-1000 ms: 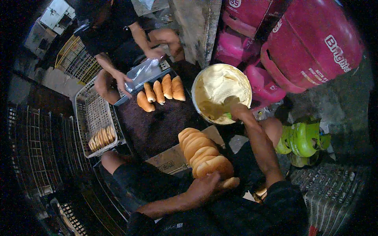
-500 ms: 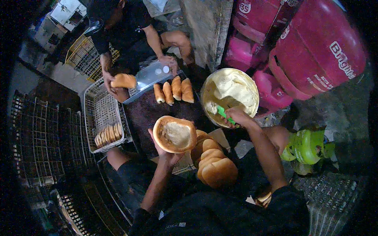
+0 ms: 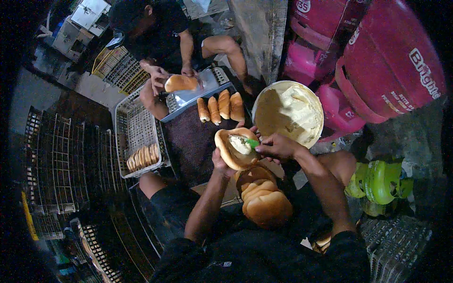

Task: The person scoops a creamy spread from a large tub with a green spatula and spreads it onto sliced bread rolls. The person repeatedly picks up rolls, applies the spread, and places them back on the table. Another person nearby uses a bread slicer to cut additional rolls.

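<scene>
My left hand (image 3: 222, 164) is closed around an opened round bun (image 3: 225, 150), its hollow tilted up toward the right. My right hand (image 3: 279, 147) grips a green spatula (image 3: 254, 143), whose head lies inside the bun with a lump of pale cream (image 3: 239, 143) on it. Just beyond my right hand stands a round tub (image 3: 321, 115), partly filled with the same cream (image 3: 304, 113). Below the held bun, close to my body, several more round buns (image 3: 267, 207) lie overlapping in a row.
Several long rolls (image 3: 225, 106) lie on the dark table (image 3: 188, 137) beside a grey tray (image 3: 203, 87). Across from me a person holds a bread roll (image 3: 181, 83). A white crate (image 3: 121, 120) with bread pieces (image 3: 144, 157) is at left; pink (image 3: 391, 61) and green (image 3: 379, 181) cylinders stand right.
My right hand has brought the spatula with cream from the tub into the bun. My left hand has turned the bun toward it. The other person's roll has moved over the tray.
</scene>
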Demonstrator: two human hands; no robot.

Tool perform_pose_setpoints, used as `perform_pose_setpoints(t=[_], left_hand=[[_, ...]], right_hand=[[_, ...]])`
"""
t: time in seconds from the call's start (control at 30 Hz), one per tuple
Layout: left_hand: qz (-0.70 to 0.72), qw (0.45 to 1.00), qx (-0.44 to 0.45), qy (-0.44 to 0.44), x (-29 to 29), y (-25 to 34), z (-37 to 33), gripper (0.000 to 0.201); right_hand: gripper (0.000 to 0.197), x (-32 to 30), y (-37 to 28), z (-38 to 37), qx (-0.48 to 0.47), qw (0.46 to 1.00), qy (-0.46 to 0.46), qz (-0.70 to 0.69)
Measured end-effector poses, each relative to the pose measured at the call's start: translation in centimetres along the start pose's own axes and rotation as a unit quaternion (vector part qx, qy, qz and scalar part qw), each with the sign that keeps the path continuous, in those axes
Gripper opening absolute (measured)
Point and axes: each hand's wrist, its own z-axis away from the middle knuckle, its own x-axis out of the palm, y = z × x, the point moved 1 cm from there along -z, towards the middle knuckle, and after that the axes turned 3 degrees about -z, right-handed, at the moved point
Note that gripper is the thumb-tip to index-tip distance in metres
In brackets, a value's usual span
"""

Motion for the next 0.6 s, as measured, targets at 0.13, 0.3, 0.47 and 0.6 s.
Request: perform_pose_setpoints(t=[0.13,0.3,0.47,0.6], left_hand=[[-0.068,0.992,-0.015,0.107,-1.7,1.0,0.3,0.085],[-0.075,0.954,-0.096,0.273,-6.9,2.1,3.0,0.065],[-0.060,0.918,-0.141,0.366,-0.8,2.6,2.3,0.089],[-0.043,0.941,-0.096,0.321,-1.7,4.0,3.1,0.078]], right_hand=[[0.039,-0.9,-0.7,1.0,-0.044,0.985,0.063,0.157],[0.030,-1.1,-0.9,1.6,-0.170,0.950,0.146,0.218],[0.023,0.8,0.4,-0.5,-0.327,0.893,0.186,0.248],[0.031,3.2,0.7,-1.9,-0.307,0.844,0.195,0.394]])
